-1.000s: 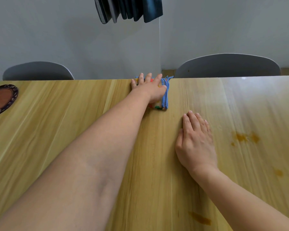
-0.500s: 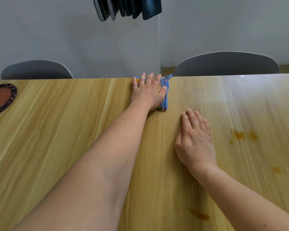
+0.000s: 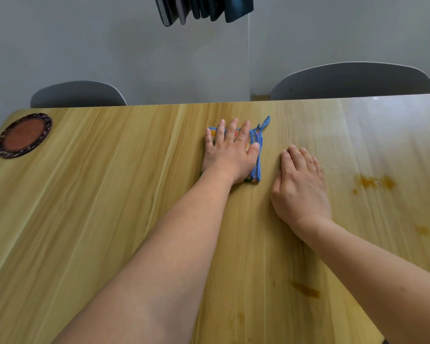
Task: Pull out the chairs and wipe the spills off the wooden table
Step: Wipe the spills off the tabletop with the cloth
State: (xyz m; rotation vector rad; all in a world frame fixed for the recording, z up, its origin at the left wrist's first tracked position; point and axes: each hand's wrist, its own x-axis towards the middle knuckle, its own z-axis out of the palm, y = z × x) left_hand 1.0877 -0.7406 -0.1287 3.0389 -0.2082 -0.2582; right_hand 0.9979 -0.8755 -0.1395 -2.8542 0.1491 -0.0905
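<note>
My left hand (image 3: 230, 150) lies flat, fingers spread, pressing a folded cloth with blue edging (image 3: 256, 157) onto the wooden table (image 3: 97, 207) near the far middle. Most of the cloth is hidden under the palm. My right hand (image 3: 299, 187) rests flat on the bare wood just right of the cloth, holding nothing. Orange-brown spills sit to the right: a blotchy patch (image 3: 372, 182), a small spot (image 3: 421, 229) and a streak (image 3: 304, 289) close to my right forearm. Two grey chairs stand behind the far edge, one at the left (image 3: 77, 95) and one at the right (image 3: 353, 80).
A round brown plate with a dark patterned rim (image 3: 24, 135) lies at the table's far left corner. Dark fabric (image 3: 204, 8) hangs on the grey wall above. The wall runs close behind the chairs.
My left hand has drawn the cloth back from the far edge towards me. My right hand has stayed in place.
</note>
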